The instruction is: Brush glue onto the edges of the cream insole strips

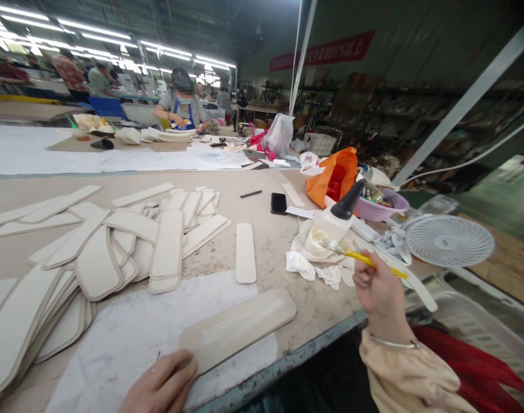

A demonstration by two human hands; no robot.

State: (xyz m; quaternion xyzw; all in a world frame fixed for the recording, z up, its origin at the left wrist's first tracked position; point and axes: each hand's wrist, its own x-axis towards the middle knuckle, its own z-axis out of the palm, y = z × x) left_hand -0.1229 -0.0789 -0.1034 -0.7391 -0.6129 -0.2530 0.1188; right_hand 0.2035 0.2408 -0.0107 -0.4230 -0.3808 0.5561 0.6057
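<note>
My right hand [379, 289] is closed around the yellow handle of a brush [360, 258]. The brush's tip is at the near side of a whitish plastic container [329, 221] with a black neck; whether it dips inside is hard to tell. With fingers together, my left hand [160, 383] pinches the near end of a long cream panel [240, 324] with rounded ends and a glossy upper face. This panel rests tilted over a white sheet [128, 338]. A smaller cream strip [245, 253] lies just beyond it.
Piles of cream strips [100, 264] cover the left side. A black phone [278, 203], crumpled tissue [299, 265], an orange bag [333, 178], a purple basin [380, 206] and a white fan [449, 240] stand right. A person [183, 106] works at the table opposite.
</note>
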